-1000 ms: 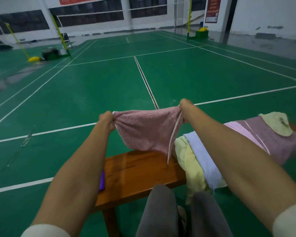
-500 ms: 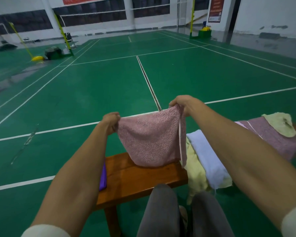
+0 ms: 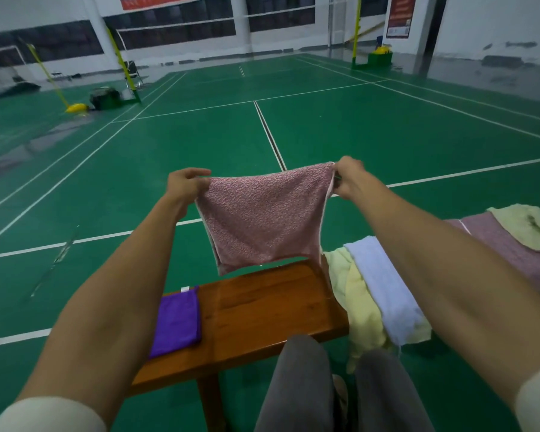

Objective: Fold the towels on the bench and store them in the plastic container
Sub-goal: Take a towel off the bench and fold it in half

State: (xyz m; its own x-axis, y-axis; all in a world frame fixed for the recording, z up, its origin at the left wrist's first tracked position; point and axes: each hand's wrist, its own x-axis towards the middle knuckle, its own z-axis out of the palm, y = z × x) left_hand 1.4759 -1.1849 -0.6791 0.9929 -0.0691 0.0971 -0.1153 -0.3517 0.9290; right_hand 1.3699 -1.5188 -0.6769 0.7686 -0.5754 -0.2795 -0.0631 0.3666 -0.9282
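While I pinch its top corners, left hand [image 3: 184, 185], right hand [image 3: 349, 179], the pink towel [image 3: 262, 216] hangs stretched between them, just above my bench [image 3: 262, 310].

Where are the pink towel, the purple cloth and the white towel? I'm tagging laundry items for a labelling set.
pink towel [image 3: 264, 219], head view, middle of the hanging cloth.
purple cloth [image 3: 176, 322], head view, centre of its folded top.
white towel [image 3: 384, 288], head view, middle of its draped length.

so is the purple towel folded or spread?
Folded: purple towel lies as a compact flat rectangle with straight edges on the bench.
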